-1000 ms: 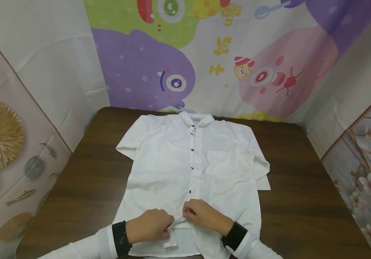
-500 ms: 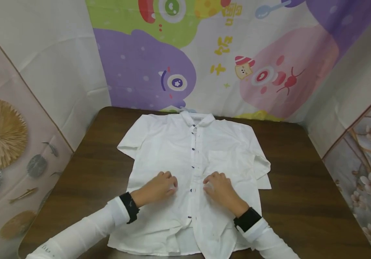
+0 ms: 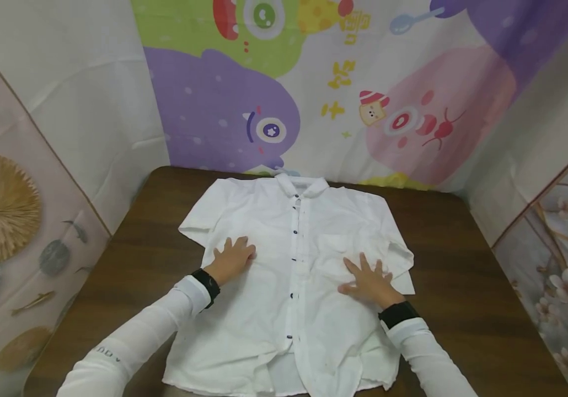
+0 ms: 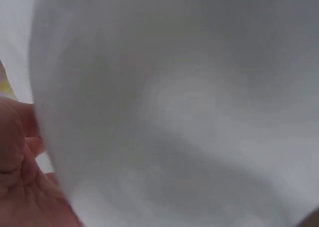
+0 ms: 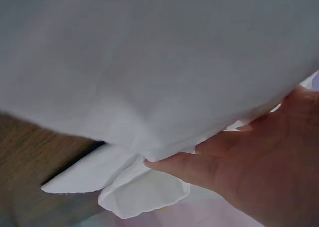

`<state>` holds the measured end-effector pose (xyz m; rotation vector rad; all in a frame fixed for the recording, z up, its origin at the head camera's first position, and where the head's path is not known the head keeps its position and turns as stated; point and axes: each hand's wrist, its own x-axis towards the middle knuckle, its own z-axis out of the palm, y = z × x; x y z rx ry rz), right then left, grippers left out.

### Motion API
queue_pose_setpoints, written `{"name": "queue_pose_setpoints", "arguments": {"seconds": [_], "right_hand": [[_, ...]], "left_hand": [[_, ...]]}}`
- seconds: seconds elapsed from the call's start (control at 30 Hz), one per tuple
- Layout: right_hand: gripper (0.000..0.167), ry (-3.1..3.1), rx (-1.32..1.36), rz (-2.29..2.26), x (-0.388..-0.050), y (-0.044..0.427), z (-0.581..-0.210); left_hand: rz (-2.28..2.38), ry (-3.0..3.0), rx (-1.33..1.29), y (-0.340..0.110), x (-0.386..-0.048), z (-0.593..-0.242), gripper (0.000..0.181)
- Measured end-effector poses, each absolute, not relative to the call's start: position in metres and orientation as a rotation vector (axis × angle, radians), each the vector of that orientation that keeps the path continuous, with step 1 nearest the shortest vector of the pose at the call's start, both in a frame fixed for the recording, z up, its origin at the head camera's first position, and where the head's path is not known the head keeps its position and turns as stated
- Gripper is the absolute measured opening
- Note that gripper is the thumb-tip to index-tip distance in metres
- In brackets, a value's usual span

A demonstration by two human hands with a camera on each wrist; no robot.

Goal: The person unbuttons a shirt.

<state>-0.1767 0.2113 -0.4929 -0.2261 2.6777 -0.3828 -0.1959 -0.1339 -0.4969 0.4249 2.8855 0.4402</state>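
A white short-sleeved shirt [image 3: 269,309] lies front up, its collar [image 3: 302,186] at the far side. Dark buttons run down the middle placket, and the front parts near the hem. On the chest at the left, my left hand [image 3: 234,259] rests with spread fingers. My right hand [image 3: 369,282] lies spread on the other side, just below the chest pocket [image 3: 336,242]. White cloth fills most of the left wrist view beside the left hand [image 4: 22,172]. In the right wrist view, the fingers of the right hand [image 5: 259,162] touch the fabric.
The shirt lies on a dark brown wooden table [image 3: 130,281] with rounded corners. Behind it hangs a cartoon-printed cloth [image 3: 333,99]. Patterned panels [image 3: 6,220] stand at both sides. A sleeve [image 3: 403,259] at the right is partly folded over.
Both hands have let go of the placket near the hem. They have moved up the shirt and apart, with fingers now spread on the cloth. One more button shows near the hem.
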Motion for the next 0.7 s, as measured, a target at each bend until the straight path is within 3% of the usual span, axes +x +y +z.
{"name": "queue_pose_setpoints", "arguments": {"seconds": [0.43,0.7], "right_hand": [[0.094,2.655,-0.233,-0.462,-0.18,0.218,-0.496],[0.083,2.607,-0.268,-0.458,-0.183,0.22,-0.481]], "left_hand": [[0.327,2.942,0.5,-0.141,-0.196,-0.495,0.005],[0.211,3.115,0.628,-0.139,-0.195,-0.482,0.016]]}}
